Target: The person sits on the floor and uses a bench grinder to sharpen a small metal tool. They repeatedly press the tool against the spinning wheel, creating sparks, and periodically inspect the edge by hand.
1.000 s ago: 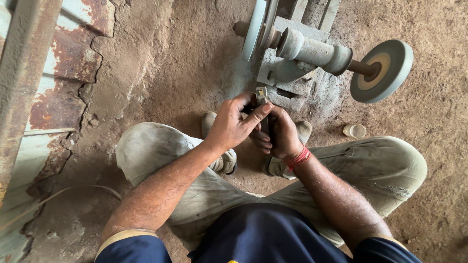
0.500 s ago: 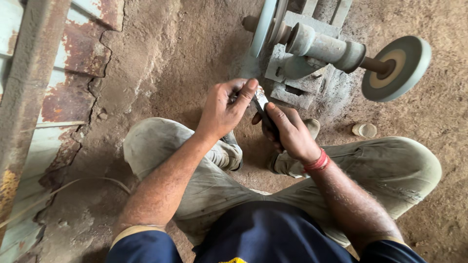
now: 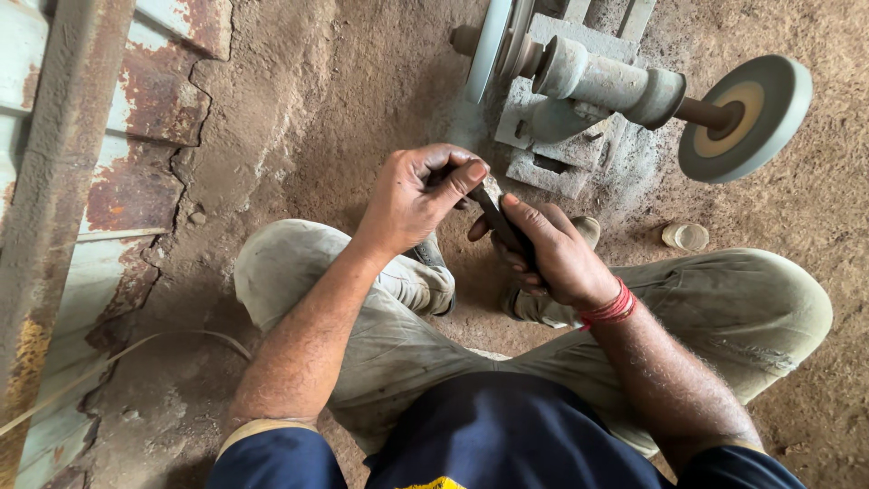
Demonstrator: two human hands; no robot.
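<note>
Above the crossed legs, just in front of the grinder base (image 3: 552,136): a small dark metal piece (image 3: 500,215) sits between both hands. Left hand (image 3: 412,199) has thumb and forefinger pinched on its upper end; right hand (image 3: 552,249) has its fingers (image 3: 507,258) curled shut around the lower part, red thread band (image 3: 608,308) at the wrist. Grinding wheel (image 3: 747,118) sits on the shaft off to the right, well apart from the hands; small round cap (image 3: 685,236) lies on the dirt floor (image 3: 362,81) below it.
</note>
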